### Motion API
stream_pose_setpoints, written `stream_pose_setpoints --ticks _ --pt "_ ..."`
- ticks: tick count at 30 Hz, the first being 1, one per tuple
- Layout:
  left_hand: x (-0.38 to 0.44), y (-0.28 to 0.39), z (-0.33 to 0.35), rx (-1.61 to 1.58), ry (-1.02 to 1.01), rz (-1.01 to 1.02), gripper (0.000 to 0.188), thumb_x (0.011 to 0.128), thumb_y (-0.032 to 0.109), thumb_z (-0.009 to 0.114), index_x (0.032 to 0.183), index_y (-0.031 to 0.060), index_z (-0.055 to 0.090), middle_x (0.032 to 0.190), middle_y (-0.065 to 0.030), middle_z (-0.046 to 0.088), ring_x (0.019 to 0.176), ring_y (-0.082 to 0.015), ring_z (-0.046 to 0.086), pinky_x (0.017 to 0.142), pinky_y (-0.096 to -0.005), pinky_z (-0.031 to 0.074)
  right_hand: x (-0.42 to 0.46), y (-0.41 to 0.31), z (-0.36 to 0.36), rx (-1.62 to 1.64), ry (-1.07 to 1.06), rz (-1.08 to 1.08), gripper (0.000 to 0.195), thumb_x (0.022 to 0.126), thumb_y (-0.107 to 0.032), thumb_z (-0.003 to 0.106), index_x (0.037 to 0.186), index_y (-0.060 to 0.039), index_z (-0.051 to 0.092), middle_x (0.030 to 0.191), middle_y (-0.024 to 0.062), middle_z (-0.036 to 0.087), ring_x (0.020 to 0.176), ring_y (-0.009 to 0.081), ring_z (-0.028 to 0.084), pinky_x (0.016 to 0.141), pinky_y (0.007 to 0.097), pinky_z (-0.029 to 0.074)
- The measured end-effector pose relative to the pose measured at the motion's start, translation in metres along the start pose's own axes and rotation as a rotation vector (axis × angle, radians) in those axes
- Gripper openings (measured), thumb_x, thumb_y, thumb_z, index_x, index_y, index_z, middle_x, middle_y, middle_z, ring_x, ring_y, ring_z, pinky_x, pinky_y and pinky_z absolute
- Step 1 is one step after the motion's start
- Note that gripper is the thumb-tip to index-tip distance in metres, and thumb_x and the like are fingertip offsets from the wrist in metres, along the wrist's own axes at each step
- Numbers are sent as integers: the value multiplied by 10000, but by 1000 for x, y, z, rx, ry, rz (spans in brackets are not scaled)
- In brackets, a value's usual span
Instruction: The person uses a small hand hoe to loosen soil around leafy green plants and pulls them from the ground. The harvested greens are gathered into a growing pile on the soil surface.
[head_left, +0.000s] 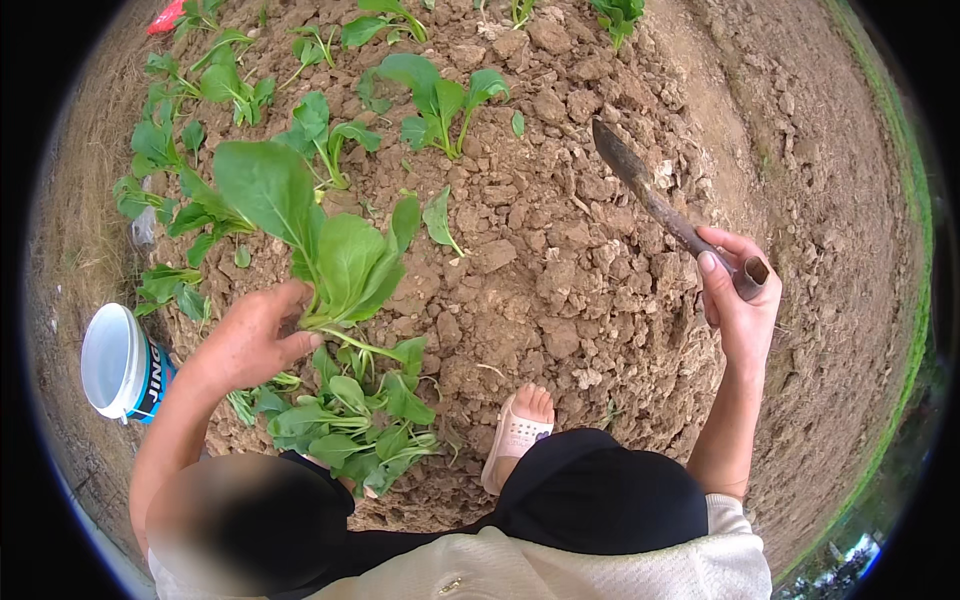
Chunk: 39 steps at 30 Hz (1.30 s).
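Observation:
Between the thumb and fingers of my left hand (259, 334) is the base of a leafy green plant (349, 259), held up above the soil. Its roots are not visible. Just below that hand lies a loose heap of similar leafy greens (360, 427), close to my feet. My right hand (739, 300) grips a rusty metal hand tool (652, 195) with a narrow blade and a hollow, socket-like end. The blade points up and to the left, over cloddy brown soil (525, 300).
Several leafy plants (446, 105) stand in the soil ahead, with more along the left. A white and blue plastic bucket (116, 364) is left of my forearm. My sandalled foot (521, 427) rests on the soil. Something red (166, 16) lies at the upper left.

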<state>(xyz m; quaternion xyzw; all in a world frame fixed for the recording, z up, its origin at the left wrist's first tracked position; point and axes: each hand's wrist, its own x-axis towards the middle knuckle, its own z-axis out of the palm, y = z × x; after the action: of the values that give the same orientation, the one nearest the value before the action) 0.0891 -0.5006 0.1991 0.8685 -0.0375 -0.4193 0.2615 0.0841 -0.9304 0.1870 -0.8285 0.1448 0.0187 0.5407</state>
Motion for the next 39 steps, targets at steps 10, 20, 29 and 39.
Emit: stream_pose_setpoints --ticks 10,20,29,39 --pt "89 45 68 -744 -366 -59 372 924 338 565 1093 8 542 951 -134 653 776 -181 663 657 -265 516 83 100 81 -61 -32 0 208 833 -175 691 1007 -64 666 710 -7 620 611 52 516 581 224 448" --pt "175 87 35 -1150 198 210 191 851 219 665 982 85 633 1006 -41 680 689 -46 496 644 -215 411 77 52 43 -365 -115 107 196 823 -177 683 1003 -100 672 867 76 701 746 184 666 675 290 516" --pt "232 119 42 -1470 201 208 338 851 111 628 1153 -17 550 1066 -84 601 837 -144 569 811 -325 514 85 107 57 128 -35 94 208 846 -145 681 1041 -73 673 643 -65 557 518 14 441 462 180 344" --pt "267 121 46 -1287 324 150 247 818 125 696 1031 33 608 934 -50 641 827 -130 600 755 -266 520 84 107 71 -334 -97 -27 193 829 -165 674 1015 -113 668 692 103 652 582 175 598 612 284 503"
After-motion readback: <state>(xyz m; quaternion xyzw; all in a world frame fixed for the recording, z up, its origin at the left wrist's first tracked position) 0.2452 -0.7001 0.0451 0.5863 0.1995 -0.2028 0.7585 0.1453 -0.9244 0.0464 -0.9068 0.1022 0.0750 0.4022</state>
